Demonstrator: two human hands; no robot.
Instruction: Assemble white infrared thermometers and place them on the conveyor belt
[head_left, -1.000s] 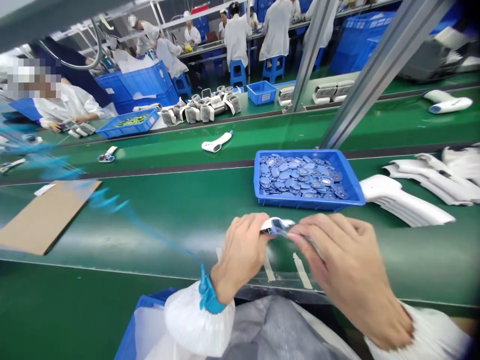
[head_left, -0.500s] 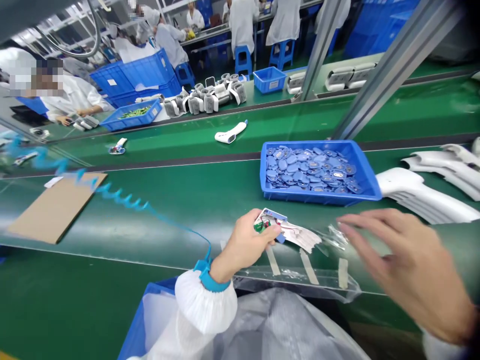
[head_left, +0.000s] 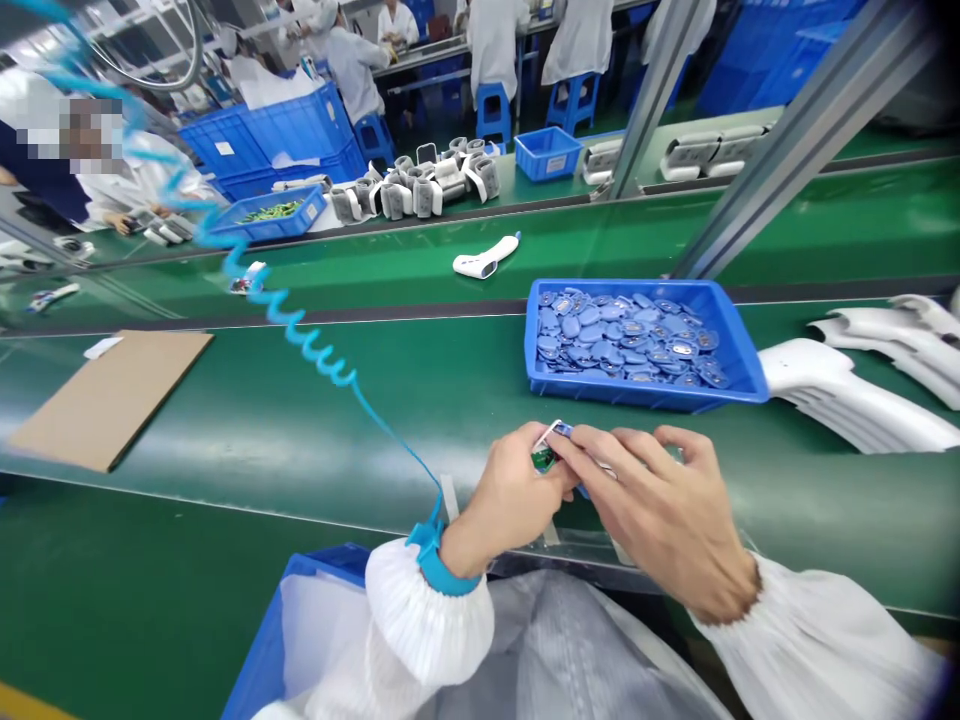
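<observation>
My left hand [head_left: 521, 490] is closed around an opened white thermometer housing [head_left: 550, 433], whose green circuit board [head_left: 543, 459] shows near the thumb. Over the same housing lies my right hand [head_left: 652, 500], its fingers bent onto the upper end and covering most of the handle. Whether anything small sits under the right fingertips is hidden. A blue wrist strap [head_left: 442, 565] with a coiled cord [head_left: 300, 340] circles my left wrist. Just beyond both hands stands a blue bin [head_left: 645, 398] of small blue oval plastic parts [head_left: 600, 330].
White housing shells [head_left: 847, 390] lie right of the bin. A cardboard sheet [head_left: 112, 400] rests at left. Across the belt is an assembled thermometer [head_left: 487, 260]. A metal post [head_left: 780, 150] rises at right. Co-workers in white coats [head_left: 495, 45] are at the far benches.
My right hand has moved left from beside a strip of clear plastic film onto the housing. The left hand keeps its hold, and the coiled cord has swung right.
</observation>
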